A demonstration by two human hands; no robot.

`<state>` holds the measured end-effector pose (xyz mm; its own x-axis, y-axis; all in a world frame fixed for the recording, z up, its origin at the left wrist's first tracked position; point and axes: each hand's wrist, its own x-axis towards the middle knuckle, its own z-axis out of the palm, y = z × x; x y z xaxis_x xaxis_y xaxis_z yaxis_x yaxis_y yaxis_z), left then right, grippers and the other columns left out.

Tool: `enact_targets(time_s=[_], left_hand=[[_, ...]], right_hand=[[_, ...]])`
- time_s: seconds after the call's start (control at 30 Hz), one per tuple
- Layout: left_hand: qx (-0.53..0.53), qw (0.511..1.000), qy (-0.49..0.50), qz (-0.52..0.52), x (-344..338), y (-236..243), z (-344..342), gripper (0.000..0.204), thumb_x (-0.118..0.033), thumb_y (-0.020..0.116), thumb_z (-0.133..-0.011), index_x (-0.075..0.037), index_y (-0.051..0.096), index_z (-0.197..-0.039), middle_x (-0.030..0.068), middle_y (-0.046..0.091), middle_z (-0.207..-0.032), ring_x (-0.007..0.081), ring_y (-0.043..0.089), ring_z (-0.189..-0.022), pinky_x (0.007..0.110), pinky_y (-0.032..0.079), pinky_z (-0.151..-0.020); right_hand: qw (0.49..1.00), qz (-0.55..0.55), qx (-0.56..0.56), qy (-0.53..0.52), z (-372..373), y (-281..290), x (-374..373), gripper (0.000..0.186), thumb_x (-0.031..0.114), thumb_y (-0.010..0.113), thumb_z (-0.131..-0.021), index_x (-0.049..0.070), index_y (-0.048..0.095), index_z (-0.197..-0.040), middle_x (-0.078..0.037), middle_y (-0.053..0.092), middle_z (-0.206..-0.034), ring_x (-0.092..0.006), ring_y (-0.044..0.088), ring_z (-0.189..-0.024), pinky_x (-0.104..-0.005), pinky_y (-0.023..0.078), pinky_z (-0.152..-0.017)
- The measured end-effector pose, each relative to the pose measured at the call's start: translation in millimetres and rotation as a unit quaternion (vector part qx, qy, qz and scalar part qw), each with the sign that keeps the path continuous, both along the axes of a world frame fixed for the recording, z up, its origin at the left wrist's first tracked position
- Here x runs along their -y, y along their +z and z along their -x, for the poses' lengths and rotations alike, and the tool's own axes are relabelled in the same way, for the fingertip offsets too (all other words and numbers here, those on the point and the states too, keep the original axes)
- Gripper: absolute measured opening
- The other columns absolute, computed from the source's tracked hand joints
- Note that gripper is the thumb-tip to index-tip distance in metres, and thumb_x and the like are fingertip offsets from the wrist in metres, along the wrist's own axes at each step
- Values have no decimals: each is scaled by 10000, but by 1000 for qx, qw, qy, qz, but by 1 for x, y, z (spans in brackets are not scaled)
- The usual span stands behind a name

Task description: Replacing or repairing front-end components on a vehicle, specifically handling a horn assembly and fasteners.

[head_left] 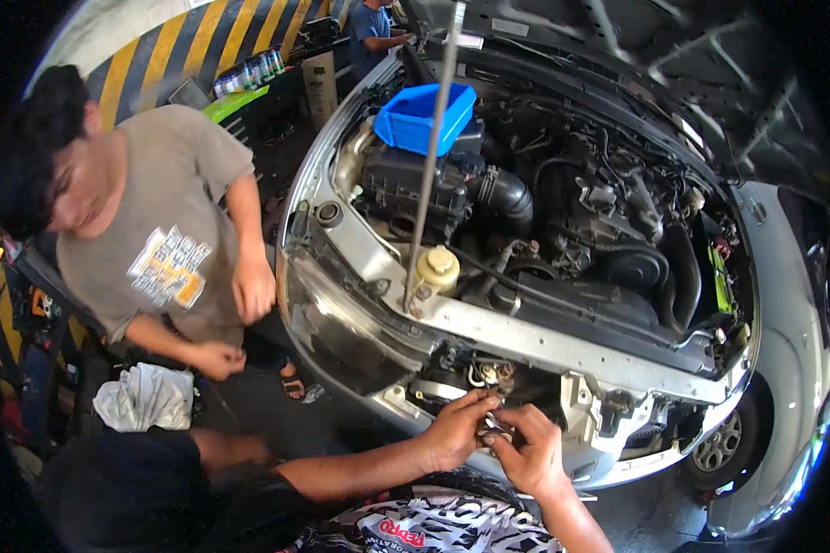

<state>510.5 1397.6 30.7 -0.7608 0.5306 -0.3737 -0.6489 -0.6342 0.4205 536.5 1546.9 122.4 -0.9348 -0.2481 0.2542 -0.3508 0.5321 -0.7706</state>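
Note:
My left hand (454,433) reaches from the lower left, its fingers closed around a small metal part (490,421) in front of the car's bumper area. My right hand (528,450) meets it from the lower right, thumb and index pinched on the same part, whose shape is partly hidden by fingers. Just behind them is an exposed opening at the car's front (493,373) with small fittings and a pale hose. A silver upper crossmember (563,328) runs above it.
A person (157,212) in a taupe T-shirt stands left; another (369,37) is behind. A blurred bare arm (226,450) is lower left. A hood prop rod (432,157) crosses the engine bay, near a blue bin (410,124). A white sack (143,396) lies left.

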Motion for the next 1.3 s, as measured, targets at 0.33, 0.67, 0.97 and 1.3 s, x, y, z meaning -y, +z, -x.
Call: enact_targets(time_s=[0.33,0.67,0.97,1.3], left_hand=[[-96,984,-138,53,92,10,43,225,-300,557,-1034,-81,606,-1011,-36,491,-772,47,446,-650,196,345,-522],[-41,995,34,-86,150,-4,41,352,-215,510,-1003,-16,568,-1287,195,623,-1302,338,582,-1238,470,437,-1077],[-61,980,156,-111,184,50,15,599,-494,364,-1048,-18,472,-1395,259,485,-1450,378,495,-1342,464,436,-1094],[-199,960,-10,195,156,23,-17,146,-183,539,-1032,-49,571,-1080,-3,599,-928,80,544,-768,238,444,-655]], right_hand=[[994,-9,28,-102,40,-32,64,236,145,798,-774,0,653,-892,-162,645,-761,-298,637,-636,-354,486,-580],[997,12,57,-48,50,-43,82,215,61,781,-744,6,623,-878,-141,669,-827,-183,636,-673,-318,488,-596],[975,187,112,42,61,-51,111,222,-46,739,-757,29,582,-895,-51,608,-803,-88,459,-578,-258,403,-547],[984,87,-9,158,59,-38,110,251,-13,812,-710,26,624,-873,-131,676,-871,-237,656,-705,-325,508,-614]])
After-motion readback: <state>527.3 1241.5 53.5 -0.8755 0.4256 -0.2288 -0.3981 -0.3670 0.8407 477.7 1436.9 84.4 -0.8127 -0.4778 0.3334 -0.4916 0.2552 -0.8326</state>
